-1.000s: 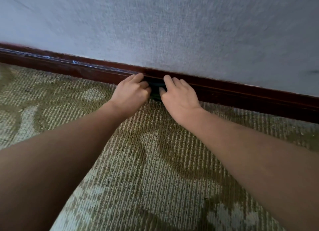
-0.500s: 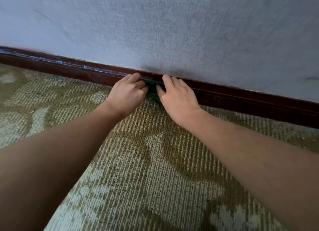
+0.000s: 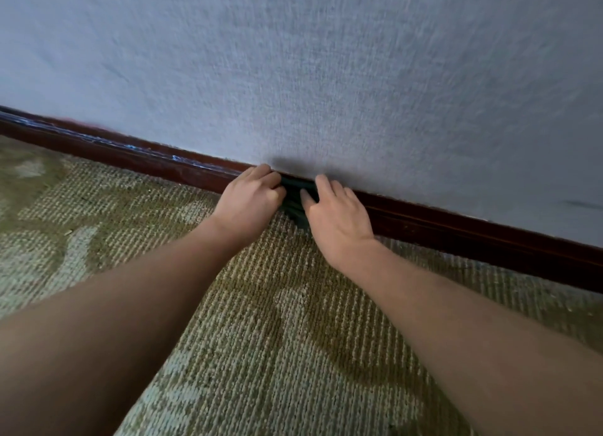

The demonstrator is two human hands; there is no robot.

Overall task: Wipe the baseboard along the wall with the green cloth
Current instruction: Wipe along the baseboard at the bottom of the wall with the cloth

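Together, hands (image 3: pixel 293 207) pressing green cloth (image 3: pixel 295 200)

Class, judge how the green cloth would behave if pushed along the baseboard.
The green cloth looks floppy: it bunches in folds between the left hand and right hand. It probably drags where it meets the ribbed carpet.

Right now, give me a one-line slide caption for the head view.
Left hand and right hand press a green cloth against the dark baseboard where wall meets carpet.
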